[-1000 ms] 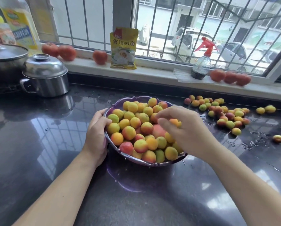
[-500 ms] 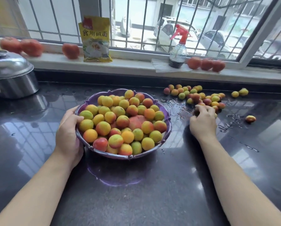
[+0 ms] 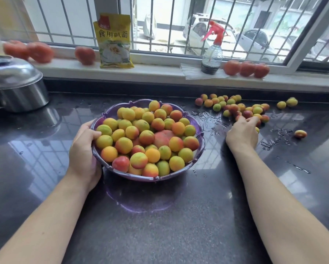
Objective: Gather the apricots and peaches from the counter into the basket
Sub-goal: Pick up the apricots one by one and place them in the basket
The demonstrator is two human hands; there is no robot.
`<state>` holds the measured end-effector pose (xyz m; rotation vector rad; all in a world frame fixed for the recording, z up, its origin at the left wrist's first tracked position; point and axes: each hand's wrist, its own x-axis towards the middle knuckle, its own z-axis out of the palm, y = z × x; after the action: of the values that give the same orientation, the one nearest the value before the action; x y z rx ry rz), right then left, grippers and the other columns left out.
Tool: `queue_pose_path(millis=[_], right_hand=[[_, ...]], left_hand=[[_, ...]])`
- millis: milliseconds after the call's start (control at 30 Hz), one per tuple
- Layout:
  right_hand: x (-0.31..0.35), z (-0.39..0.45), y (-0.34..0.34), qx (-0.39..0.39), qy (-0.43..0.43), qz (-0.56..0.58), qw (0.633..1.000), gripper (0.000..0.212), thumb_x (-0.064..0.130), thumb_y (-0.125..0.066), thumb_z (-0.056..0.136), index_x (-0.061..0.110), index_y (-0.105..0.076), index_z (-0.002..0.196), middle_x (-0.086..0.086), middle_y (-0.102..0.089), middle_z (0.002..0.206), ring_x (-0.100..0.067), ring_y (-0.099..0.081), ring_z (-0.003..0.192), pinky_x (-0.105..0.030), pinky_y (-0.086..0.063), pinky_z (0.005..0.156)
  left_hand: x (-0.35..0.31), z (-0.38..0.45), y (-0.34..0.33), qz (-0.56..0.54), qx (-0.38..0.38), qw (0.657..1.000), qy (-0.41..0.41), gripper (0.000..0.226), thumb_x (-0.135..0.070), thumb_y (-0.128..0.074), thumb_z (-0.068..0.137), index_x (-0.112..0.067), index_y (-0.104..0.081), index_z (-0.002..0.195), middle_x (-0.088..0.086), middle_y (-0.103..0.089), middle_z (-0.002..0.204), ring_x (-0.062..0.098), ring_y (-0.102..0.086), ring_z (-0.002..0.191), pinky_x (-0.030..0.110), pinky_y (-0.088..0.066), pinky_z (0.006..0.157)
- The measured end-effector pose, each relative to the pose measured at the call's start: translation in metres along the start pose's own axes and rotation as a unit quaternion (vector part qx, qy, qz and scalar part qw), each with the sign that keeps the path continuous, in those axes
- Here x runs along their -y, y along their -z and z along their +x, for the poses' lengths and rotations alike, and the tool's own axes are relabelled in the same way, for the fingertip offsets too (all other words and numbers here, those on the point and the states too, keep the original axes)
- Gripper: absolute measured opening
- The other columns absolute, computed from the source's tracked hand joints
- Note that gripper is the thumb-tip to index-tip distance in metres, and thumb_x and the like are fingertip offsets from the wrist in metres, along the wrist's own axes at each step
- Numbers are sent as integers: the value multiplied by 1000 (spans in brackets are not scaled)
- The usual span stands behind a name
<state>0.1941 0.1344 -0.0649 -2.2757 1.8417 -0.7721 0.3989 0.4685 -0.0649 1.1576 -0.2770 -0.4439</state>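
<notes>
Basket (image 3: 197,126): purple, translucent, scalloped rim; stands at mid bench (image 3: 160,235), heaped above the rim. Fruit in basket (image 3: 146,138): small, round, yellow to orange with red blush, a few green; one larger pink peach (image 3: 162,139) sits among them.

Our left hand (image 3: 83,151) grips the basket's left rim, thumb curled over the edge and touching the fruit.

Loose fruit (image 3: 234,106): same colours, clustered at the back right of the bench in a wet patch; two lie farther right, and one stray (image 3: 300,134) lies apart on the near side.

Our right hand (image 3: 242,131) rests at the cluster's near edge, fingers (image 3: 252,120) curled around some fruit; how many we cannot tell.

Sill (image 3: 160,71): tomatoes (image 3: 246,68), yellow packet (image 3: 115,40), spray bottle (image 3: 212,52). Steel pot (image 3: 16,84), far left.
</notes>
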Motion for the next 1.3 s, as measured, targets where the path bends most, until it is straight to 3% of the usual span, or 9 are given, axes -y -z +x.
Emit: queue_pose_path(millis=[167,300,433,567,667,800,967,1133,1300], right_hand=[[-3,-10,3,-32,66,93,993,29,27,-65,96,7,-62,117,-18,-47,128,-42,-56,107,-43,-45,93],[9,-23,24,5,122,240,963,25,32,-69,93,17,-66,112,-4,-67,108,-24,-62,101,-28,-48,81],[41,-56,70,127,192,424,876,22,27,-71,93,36,-68,113,12,-70,98,-12,-67,93,-27,-58,81],[64,-96,96,304,322,472,763,31,3,-74,88,17,-71,115,-12,-70,106,-38,-66,94,-49,-60,82],[71,-114,101,367,368,452,725,31,-2,-73,86,11,-71,114,-17,-61,116,-43,-59,93,-38,-58,80],[72,-119,103,354,391,413,742,32,-2,-74,87,18,-74,112,-6,-67,108,-29,-64,90,-35,-58,81],[72,-110,95,199,375,351,834,29,17,-77,87,32,-72,112,18,-71,109,0,-64,104,-23,-52,89],[65,-90,93,144,274,415,855,25,19,-71,94,42,-67,103,18,-74,97,-3,-70,95,-23,-58,85],[65,-91,83,185,267,393,861,20,20,-80,86,29,-71,102,13,-74,95,-6,-69,96,-31,-58,88]], left_hand=[[-2,1,-1,15,-4,1000,-2,40,-19,-51,86,-19,-69,121,15,-74,120,37,-71,119,58,-55,107],[-4,0,0,13,-3,1000,7,44,-22,-53,83,-17,-69,124,19,-74,125,41,-68,124,59,-55,107],[-5,-1,1,13,-11,1000,17,46,-23,-54,83,-17,-69,125,20,-73,127,41,-68,124,60,-54,108],[-5,0,1,17,-13,1000,20,46,-24,-55,82,-17,-71,125,19,-74,126,40,-69,122,63,-53,108],[-4,0,1,18,-14,1000,22,50,-24,-55,81,-14,-69,128,21,-73,128,42,-67,125,64,-52,110],[-5,0,1,20,-15,999,25,51,-22,-53,82,-12,-68,130,23,-72,130,43,-66,126,65,-51,111],[-6,-2,-1,23,-16,999,25,51,-23,-54,81,-13,-68,129,22,-72,129,42,-67,125,64,-51,111],[-8,-4,-2,27,-14,999,26,55,-24,-53,81,-11,-66,133,22,-72,130,43,-67,125,63,-53,109],[-7,-4,-1,33,-13,999,27,54,-23,-52,83,-11,-66,134,22,-71,131,43,-66,126,65,-51,110]])
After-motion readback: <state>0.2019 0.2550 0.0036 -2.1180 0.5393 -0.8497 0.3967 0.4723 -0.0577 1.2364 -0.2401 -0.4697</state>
